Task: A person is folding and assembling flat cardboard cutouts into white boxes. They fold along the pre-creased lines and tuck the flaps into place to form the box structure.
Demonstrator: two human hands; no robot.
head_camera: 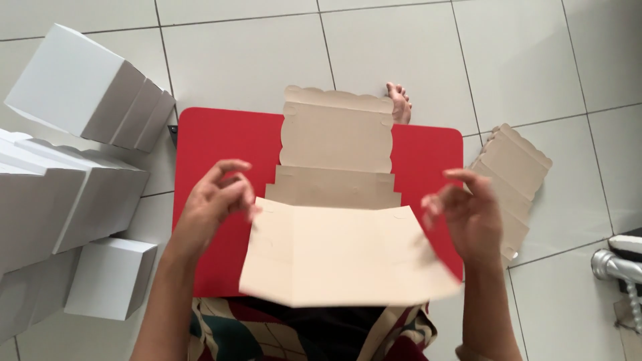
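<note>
The floor (267, 60) is laid in large pale grey tiles with thin dark grout lines, and a low red table (214, 147) with rounded corners sits on it in front of a seated person, whose patterned garment (267, 334) shows at the bottom edge and whose bare foot (400, 101) pokes out beyond the table's far side. On the red top lies an unfolded brown cardboard box blank (334, 220), scalloped along its far flap, running from the far edge of the table toward the person; its near panel is lifted off the surface and overhangs the near edge. The left hand (217, 200) hovers at the blank's left corner, fingers spread and loosely curled, gripping nothing (whether a fingertip brushes the card I cannot tell, as the hand is blurred). The right hand (468, 214) hangs at the right edge of the raised panel, fingers likewise apart and bent, holding nothing that I can make out. To the right of the table a stack of flat brown blanks (515, 174) rests on the tiles. To the left, several assembled white boxes (73, 154) stand grouped on the floor, close against the table's side. A metal fitting (612, 266) shows at the right border.
</note>
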